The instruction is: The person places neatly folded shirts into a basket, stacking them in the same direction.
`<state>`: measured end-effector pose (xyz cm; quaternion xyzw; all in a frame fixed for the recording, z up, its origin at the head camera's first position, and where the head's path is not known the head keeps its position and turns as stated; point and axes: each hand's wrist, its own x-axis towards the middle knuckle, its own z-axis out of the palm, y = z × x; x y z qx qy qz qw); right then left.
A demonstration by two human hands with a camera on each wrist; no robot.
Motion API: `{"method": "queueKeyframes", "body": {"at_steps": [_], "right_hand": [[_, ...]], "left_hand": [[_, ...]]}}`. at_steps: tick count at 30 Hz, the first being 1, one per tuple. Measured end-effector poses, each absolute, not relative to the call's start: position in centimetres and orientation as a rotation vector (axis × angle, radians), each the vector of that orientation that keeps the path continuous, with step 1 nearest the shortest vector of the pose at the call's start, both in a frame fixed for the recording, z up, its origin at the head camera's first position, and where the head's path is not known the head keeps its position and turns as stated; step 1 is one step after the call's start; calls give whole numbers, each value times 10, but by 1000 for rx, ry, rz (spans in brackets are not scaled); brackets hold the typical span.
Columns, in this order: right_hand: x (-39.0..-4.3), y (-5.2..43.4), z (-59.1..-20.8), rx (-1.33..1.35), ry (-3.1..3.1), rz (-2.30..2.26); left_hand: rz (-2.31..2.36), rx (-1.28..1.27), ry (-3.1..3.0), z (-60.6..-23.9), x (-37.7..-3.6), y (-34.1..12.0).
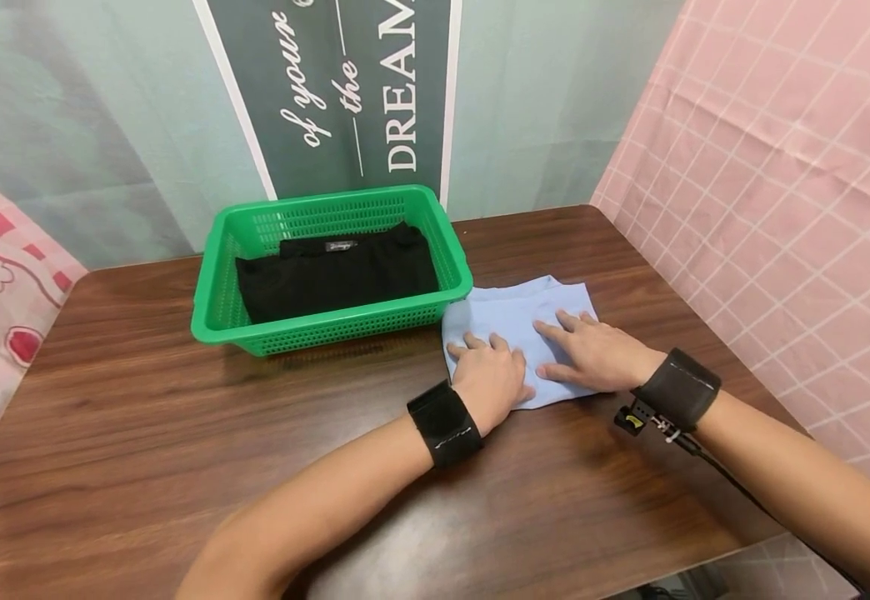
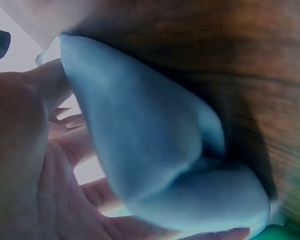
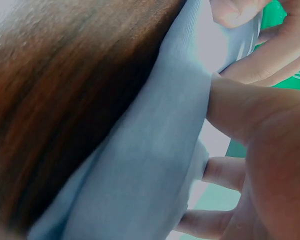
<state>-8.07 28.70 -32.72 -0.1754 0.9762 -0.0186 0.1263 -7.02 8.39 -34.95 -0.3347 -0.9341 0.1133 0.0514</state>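
Observation:
A folded light-blue cloth (image 1: 506, 312) lies on the table just right of the green basket. My left hand (image 1: 491, 379) rests on its left part, fingers spread and pointing away from me. On its right part lies my right hand (image 1: 592, 354), palm down, with fingers spread toward the left. In the left wrist view, the rounded layers of the cloth (image 2: 135, 115) show at its near edge, with the fingertips on top. The right wrist view shows the cloth's folded edge (image 3: 145, 130) under the thumb (image 3: 235, 105) and fingers.
A green plastic basket (image 1: 360, 321) with slotted walls stands at the back of the wooden table (image 1: 217, 450). Folded black clothing (image 1: 337, 279) with a pale label lies inside it. Pink tiled-pattern cloth (image 1: 795, 167) hangs along the right side. A cable runs from the right wrist camera (image 1: 633, 418).

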Motion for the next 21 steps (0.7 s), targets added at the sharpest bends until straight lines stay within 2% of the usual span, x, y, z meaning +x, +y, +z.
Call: {"method": "queueKeyframes", "body": {"at_steps": [6,11,16,21], "right_hand": [[-88,303,-307,-628,2859,-161],[-101,325,-309,-795,2743,-267],[-115,336,-315,-764,2617,-275],[-118,339,-321,-722,2588,-251]], "left_hand": [[265,-1245,-2926,-329,-83,63],[278,-1437,-2987,-323,-106,47],[295,-1568,-3002,-324,-122,47],[283,-1588,-3012,-334,-124,55]]}}
